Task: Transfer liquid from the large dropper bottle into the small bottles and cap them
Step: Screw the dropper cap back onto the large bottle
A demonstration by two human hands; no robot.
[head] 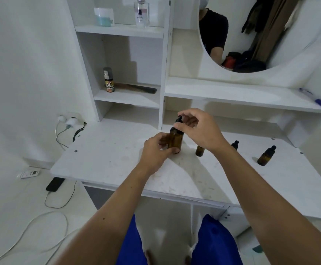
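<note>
The large amber dropper bottle (176, 139) stands upright on the white desk (117, 165). My left hand (156, 152) grips its lower body from the left. My right hand (199, 129) pinches the black dropper cap (179, 120) on top. Three small amber bottles stand to the right: one (199, 151) partly hidden under my right wrist, one (234, 145) showing only its black dropper top behind my forearm, and one (265, 156) capped and tilted in view farther right.
White shelves rise behind the desk, holding a spray bottle (109, 80), a comb (136, 88), a perfume bottle (141, 12) and a cup (104, 17). A round mirror (251, 35) hangs at right. A phone (55, 184) and cables lie on the floor at left.
</note>
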